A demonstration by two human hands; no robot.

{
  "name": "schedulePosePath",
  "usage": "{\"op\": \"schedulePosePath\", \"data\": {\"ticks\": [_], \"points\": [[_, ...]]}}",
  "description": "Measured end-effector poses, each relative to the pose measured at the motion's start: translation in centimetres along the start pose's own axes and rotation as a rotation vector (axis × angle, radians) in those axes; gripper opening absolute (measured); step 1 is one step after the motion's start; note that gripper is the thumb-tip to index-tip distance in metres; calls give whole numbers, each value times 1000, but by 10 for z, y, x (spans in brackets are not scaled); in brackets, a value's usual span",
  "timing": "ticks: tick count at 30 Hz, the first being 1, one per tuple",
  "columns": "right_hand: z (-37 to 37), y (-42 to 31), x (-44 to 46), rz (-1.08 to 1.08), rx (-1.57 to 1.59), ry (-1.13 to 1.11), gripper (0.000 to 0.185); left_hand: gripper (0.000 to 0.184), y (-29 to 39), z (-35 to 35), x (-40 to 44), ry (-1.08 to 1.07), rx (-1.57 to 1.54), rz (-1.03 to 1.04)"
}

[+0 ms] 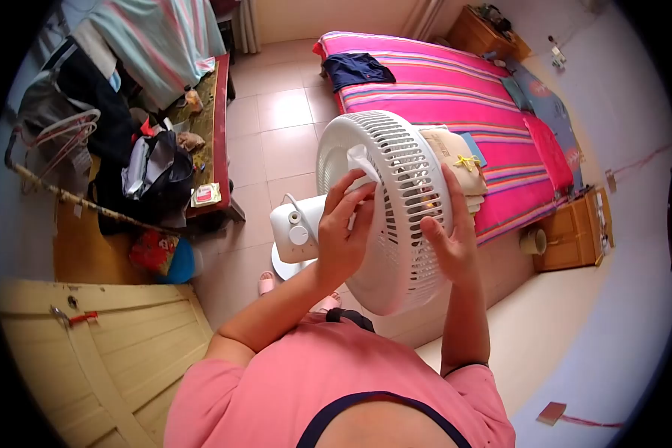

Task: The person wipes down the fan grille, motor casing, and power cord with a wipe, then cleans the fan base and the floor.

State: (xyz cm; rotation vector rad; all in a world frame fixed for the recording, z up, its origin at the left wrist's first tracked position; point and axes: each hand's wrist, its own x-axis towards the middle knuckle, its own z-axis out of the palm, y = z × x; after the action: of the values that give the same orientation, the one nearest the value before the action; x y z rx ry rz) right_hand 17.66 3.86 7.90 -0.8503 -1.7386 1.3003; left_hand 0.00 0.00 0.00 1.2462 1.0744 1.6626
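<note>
A white standing fan (392, 276) is upright in front of me, its round slatted cage turned towards the right. My left hand (343, 224) pinches a white cloth or tissue (362, 160) against the back of the cage. The motor housing (297, 230) with its round knob is just left of that hand. On the cage's right side rests my right hand (454, 231), fingers stretched along the slats and thumb apart. Part of the fan's base (284, 263) shows below the housing.
A bed with a pink striped cover (425, 97) lies beyond the fan. Bags and clothes crowd a wooden bench (218, 134) on the left. A cream door (149, 336) is at lower left. A wooden cabinet (567, 239) stands on the right.
</note>
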Motion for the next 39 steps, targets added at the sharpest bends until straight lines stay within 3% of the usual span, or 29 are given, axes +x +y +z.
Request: {"op": "schedulePosePath", "data": {"ticks": [2, 3, 5, 6, 13, 16, 18, 22, 24, 28, 30, 34, 36, 39], "points": [[9, 7, 3, -71, -26, 43, 78, 47, -4, -3, 6, 76, 372, 332], [-16, -5, -10, -17, -109, 2, 78, 47, -8, 38, -7, 131, 289, 290], [-3, 2, -6, -60, -47, 30, 77, 50, -6, 37, -3, 86, 143, 347], [-2, 2, -4, -66, -52, 23, 77, 51, -13, 35, -3, 64, 223, 447], [-3, 1, -10, -47, -22, 8, 79, 53, -23, 28, -39, -31, 339, 193], [0, 0, -9, -64, -38, 2, 79, 55, -13, 33, -26, -7, 254, 242], [1, -2, -8, -72, -59, -1, 78, 58, -3, 39, -12, -5, 169, 414], [5, -7, -7, -51, -21, 19, 75, 60, -19, 37, -20, 21, 225, 452], [8, -8, -8, -55, -13, 36, 74, 61, -28, 29, -33, -53, 334, 201], [11, -10, -10, -59, -61, 46, 73, 64, -13, 32, -35, -45, 266, 191], [14, -8, -9, -80, -49, 49, 73, 71, 0, 32, -33, -50, 271, 462], [20, -7, -11, -50, 27, 70, 73, 77, -20, 25, -39, -28, 257, 405], [21, -7, -10, -44, 49, 90, 73, 90, -26, 19, -41, -106, 287, 223], [18, -9, -8, -50, -17, 65, 74, 105, -7, 32, -39, -33, 114, 291]]}}
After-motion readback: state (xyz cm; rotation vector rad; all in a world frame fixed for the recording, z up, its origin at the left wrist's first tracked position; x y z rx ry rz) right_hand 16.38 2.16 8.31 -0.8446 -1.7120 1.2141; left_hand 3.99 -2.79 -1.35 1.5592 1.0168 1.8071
